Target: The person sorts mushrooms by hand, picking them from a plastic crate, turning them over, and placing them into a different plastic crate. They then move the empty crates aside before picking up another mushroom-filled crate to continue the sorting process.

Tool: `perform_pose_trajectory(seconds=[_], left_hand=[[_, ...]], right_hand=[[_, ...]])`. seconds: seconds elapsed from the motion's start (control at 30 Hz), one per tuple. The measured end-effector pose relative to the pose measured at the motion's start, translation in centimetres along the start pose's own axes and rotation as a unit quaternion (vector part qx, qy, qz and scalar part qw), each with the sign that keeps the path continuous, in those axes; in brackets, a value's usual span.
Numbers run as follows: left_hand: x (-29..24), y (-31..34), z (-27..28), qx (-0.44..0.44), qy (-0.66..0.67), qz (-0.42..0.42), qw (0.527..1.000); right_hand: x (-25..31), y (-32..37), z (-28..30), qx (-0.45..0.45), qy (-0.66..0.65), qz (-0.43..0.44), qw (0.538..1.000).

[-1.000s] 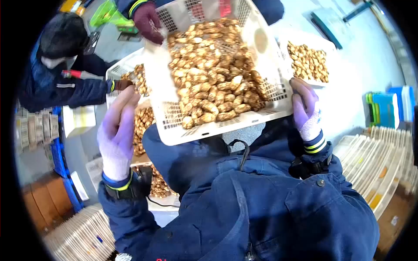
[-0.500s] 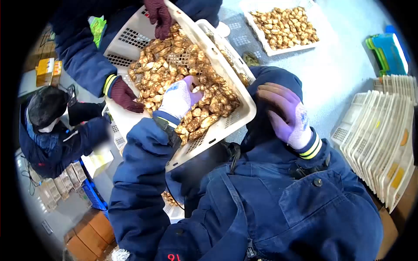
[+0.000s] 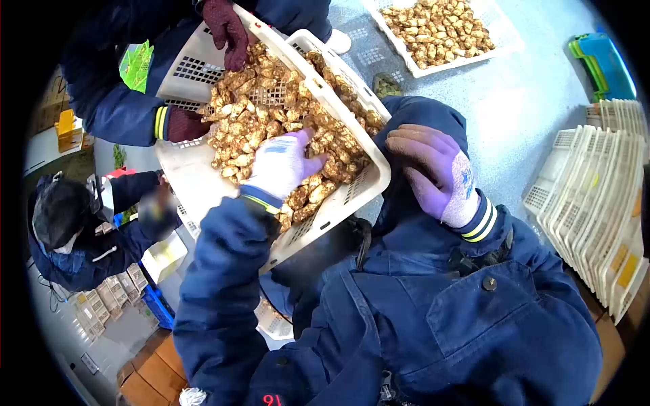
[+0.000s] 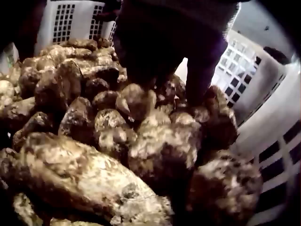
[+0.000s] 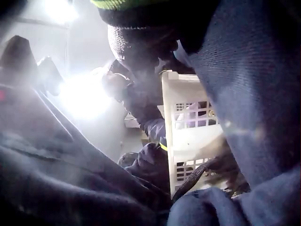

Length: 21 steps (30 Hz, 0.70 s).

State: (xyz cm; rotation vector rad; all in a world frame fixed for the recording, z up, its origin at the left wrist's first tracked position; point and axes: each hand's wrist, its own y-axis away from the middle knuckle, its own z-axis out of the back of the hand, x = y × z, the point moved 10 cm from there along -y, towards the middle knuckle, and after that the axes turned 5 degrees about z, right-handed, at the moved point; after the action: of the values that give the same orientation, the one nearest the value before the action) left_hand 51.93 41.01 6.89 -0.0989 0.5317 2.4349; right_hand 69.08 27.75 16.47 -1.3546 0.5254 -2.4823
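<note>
A white perforated crate sits tilted against my legs, heaped with knobbly brown-and-cream tubers. My left hand, in a white and purple glove, reaches into the heap with thumb and forefinger spread. In the left wrist view its fingers point down among the tubers, their tips hidden. My right hand rests on my knee beside the crate's corner, fingers together and relaxed, holding nothing. Another person's maroon-gloved hand lies over the far rim, and their other hand is at the crate's left side.
Behind the crate stands a second crate of tubers; a shallower crate of them is on the floor at back right. Stacked white crates lean at the right. A person in a dark cap works at the left.
My left hand has moved from outside the crate's left side into the tubers. My right hand has left the crate's right corner for my knee. The crate appears turned and farther left.
</note>
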Motion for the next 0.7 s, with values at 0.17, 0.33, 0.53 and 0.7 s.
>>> perform_pose_trajectory(seconds=[0.17, 0.33, 0.53, 0.7], left_hand=[[0.3, -0.5, -2.0, 0.027, -0.022, -0.040, 0.999], [9.2, 1.5, 1.4, 0.051, 0.643, 0.056, 0.762], [15.1, 0.2, 2.8, -0.081, 0.659, 0.146, 0.733], [5.6, -3.7, 1.4, -0.064, 0.077, 0.098, 0.990]], right_hand=[[-0.2, -0.1, 0.1, 0.000, 0.007, -0.003, 1.000], [-0.4, -0.1, 0.3, 0.001, -0.005, -0.002, 1.000], [-0.7, -0.3, -0.2, 0.013, 0.019, -0.021, 1.000], [-0.8, -0.6, -0.4, 0.031, 0.030, -0.021, 0.999]])
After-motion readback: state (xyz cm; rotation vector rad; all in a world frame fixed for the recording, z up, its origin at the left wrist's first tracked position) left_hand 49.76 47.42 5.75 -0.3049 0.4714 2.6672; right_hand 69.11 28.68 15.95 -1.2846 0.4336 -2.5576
